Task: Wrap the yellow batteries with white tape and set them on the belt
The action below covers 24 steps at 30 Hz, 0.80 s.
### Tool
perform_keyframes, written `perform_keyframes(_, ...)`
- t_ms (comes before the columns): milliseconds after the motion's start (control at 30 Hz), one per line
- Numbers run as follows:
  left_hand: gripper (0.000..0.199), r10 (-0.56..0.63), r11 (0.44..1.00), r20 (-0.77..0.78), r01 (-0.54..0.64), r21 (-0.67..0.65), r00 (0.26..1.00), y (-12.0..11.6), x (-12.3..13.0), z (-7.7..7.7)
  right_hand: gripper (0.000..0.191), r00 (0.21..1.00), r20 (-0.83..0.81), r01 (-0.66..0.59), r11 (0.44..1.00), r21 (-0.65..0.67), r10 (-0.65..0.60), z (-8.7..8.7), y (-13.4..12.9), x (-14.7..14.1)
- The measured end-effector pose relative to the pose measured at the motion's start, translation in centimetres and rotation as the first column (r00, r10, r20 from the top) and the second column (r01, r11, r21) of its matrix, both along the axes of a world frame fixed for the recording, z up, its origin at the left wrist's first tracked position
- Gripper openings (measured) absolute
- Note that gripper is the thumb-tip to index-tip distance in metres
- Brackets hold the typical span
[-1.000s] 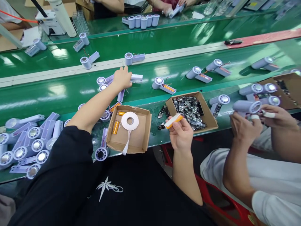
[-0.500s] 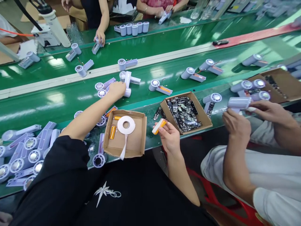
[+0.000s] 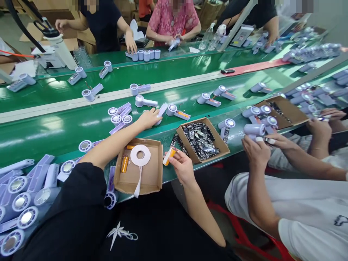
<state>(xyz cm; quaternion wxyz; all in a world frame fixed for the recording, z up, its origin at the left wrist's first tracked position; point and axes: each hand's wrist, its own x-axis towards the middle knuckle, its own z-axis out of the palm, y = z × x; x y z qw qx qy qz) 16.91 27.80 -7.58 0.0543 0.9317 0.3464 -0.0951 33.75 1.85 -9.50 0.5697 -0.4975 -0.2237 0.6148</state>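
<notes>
My left hand (image 3: 149, 118) reaches over the green belt, its fingers closed on a lavender fan housing (image 3: 162, 110); part of the housing is hidden by the hand. In my right hand (image 3: 182, 165), an orange battery (image 3: 169, 156) with a white strip on it is pinched between thumb and fingers. Between my forearms, a cardboard tray (image 3: 157, 170) holds a white tape roll (image 3: 146, 160) with a loose tail and a few orange batteries (image 3: 124, 164). Beyond my left hand lies another lavender fan (image 3: 144, 101).
A box of circuit boards (image 3: 224, 148) stands right of my right hand. Lavender fans (image 3: 27, 217) are heaped at the left. A person's hands (image 3: 258, 150) hold a fan at the right. More people work across the belt (image 3: 54, 108).
My left hand has moved right along the belt with a fan housing. The view has shifted, showing more of the far side. My right hand still holds the battery.
</notes>
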Motion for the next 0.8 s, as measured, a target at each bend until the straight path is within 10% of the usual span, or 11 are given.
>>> perform_keyframes(133, 0.044, -0.179, 0.983, -0.025, 0.178, -0.046, 0.983, -0.7, -0.9, 0.4, 0.063, 0.999, 0.038, 0.035, 0.999, -0.029, -0.034, -0.3, -1.0, 1.5)
perform_keyframes(300, 0.056, 0.028, 0.997, -0.013, -0.029, -0.075, 1.0, -0.9, -1.9, -0.3, 0.063, 0.999, 0.038, 0.037, 0.999, -0.029, -0.036, 0.2, -0.1, 1.5)
perform_keyframes(467, 0.067, -0.091, 0.989, -0.053, 0.085, -0.122, 0.994, -0.1, -3.5, 0.3, 0.064, 0.997, 0.066, -0.03, 1.0, 0.009, 0.029, 0.7, 0.8, 1.0)
perform_keyframes(800, 0.036, 0.157, 0.972, -0.132, -0.177, -0.154, 0.979, 0.9, -1.9, -1.0, 0.053, 0.984, 0.179, -0.055, 0.976, 0.21, 0.017, 2.0, 3.3, 0.4)
